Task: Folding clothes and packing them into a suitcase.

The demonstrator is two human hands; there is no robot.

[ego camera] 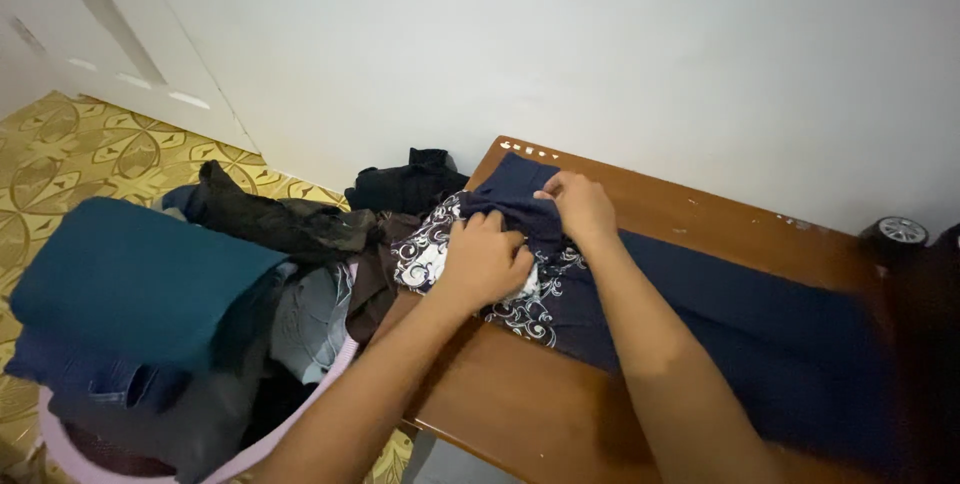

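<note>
A dark navy garment (760, 314) with a white swirl-patterned part (425, 249) lies spread across a brown wooden table (520, 404). My left hand (485, 259) is closed on a bunched fold of the garment near the patterned end. My right hand (578, 206) pinches the navy cloth just beyond it, close to the table's far left corner. Both forearms reach in from the lower edge of the view.
A pink-rimmed laundry basket (330, 379) at the left is heaped with clothes, a teal cloth (130, 279) and black garments (290, 224) on top. A white wall stands behind. Yellow patterned floor (90, 144) lies at the left. A small wheel (898, 232) sits at the far right.
</note>
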